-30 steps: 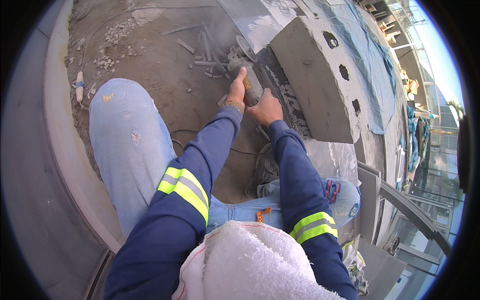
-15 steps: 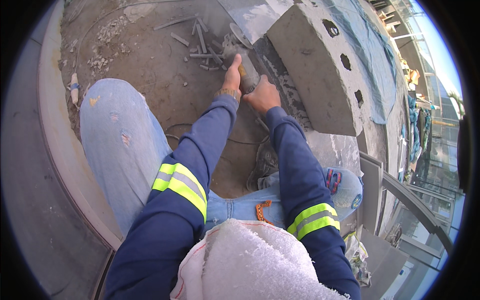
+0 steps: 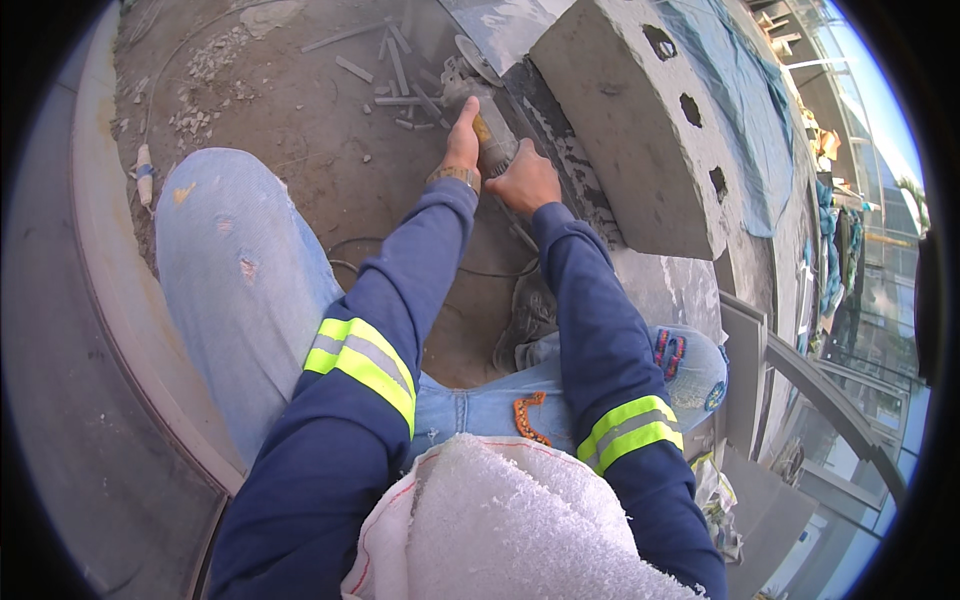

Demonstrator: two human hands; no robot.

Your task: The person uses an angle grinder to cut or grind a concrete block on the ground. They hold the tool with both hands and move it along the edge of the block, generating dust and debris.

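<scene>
An angle grinder [image 3: 494,138] is gripped in both my hands, out in front of me. My left hand [image 3: 462,140] is closed round its side near the head, thumb pointing forward. My right hand [image 3: 528,182] wraps the rear of the body. The grinder's disc [image 3: 479,60] stands at the edge of a grey slab [image 3: 545,110] with light patches. Whether the disc touches the slab I cannot tell. Dust hazes the air around the grinder's head. Cut grey strips [image 3: 398,68] lie on the dusty ground just left of it.
A concrete block [image 3: 630,130] with several holes stands to the right, beside a blue cloth [image 3: 740,110]. A cable [image 3: 480,272] curves over the ground below my hands. A cable connector [image 3: 145,175] lies at the left, near rubble [image 3: 205,85]. My bent knees flank the work.
The grinder and both hands have shifted very slightly, and the head and disc show more clearly through thinner dust. The whole view has tilted a little. Both hands keep their grip.
</scene>
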